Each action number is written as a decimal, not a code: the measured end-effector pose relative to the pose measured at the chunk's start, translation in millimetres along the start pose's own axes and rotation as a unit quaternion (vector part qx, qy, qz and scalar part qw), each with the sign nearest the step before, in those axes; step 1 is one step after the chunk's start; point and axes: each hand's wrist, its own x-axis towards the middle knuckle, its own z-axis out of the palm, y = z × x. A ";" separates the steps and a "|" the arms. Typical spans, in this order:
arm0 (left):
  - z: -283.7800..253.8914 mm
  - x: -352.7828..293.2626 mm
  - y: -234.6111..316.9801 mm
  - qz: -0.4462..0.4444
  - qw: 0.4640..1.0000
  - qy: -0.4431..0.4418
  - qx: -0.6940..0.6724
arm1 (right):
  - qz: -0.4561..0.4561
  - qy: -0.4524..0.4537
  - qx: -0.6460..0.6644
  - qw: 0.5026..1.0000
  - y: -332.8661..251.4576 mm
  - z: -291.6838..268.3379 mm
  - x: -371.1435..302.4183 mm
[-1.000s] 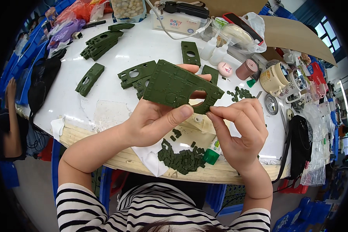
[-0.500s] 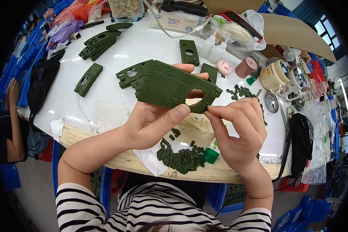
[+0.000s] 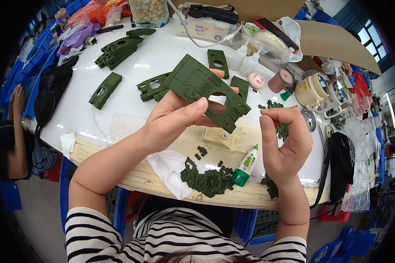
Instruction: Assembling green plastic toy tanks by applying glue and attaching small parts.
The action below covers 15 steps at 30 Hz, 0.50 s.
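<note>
Left hand [image 3: 169, 117]: your grip clasps the green plate [image 3: 191, 79], thumb over its face
Right hand [image 3: 290, 142]: just right of the plate, apart; can't tell if your fingertips pinch anything
Plates done: can't tell; other plates [image 3: 109, 86] lie beyond and left of your left grip
Loose pieces [image 3: 206, 180]: heap unused below it, beside a green-capped bottle [image 3: 245, 166]

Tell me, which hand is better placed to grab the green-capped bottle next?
Probably the right hand: it is nearer the bottle and seems empty. The left hand is busy holding the green part.
</note>
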 end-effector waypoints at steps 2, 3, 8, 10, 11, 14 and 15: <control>-0.9 1.7 3.3 -0.016 1.000 0.001 -0.011 | 0.011 0.005 0.008 1.000 1.7 0.8 0.6; -1.0 2.7 3.6 -0.026 1.000 0.001 -0.016 | 0.013 0.003 0.006 1.000 2.6 1.3 -0.1; -6.0 5.1 4.7 -0.063 0.998 -0.016 -0.026 | 0.012 -0.002 0.000 1.000 3.3 3.7 -1.7; -4.3 5.0 7.0 -0.077 0.997 -0.019 -0.019 | 0.007 -0.006 -0.015 1.000 3.0 4.2 -1.8; -4.2 4.7 8.2 -0.085 0.996 -0.021 -0.016 | 0.005 -0.008 -0.022 1.000 2.8 4.6 -1.7; -6.2 4.5 8.4 -0.099 0.994 -0.041 -0.005 | -0.002 -0.015 -0.034 0.999 3.9 6.4 -2.2; -7.0 5.1 8.3 -0.101 0.994 -0.046 -0.004 | -0.005 -0.016 -0.038 0.999 4.5 6.6 -1.9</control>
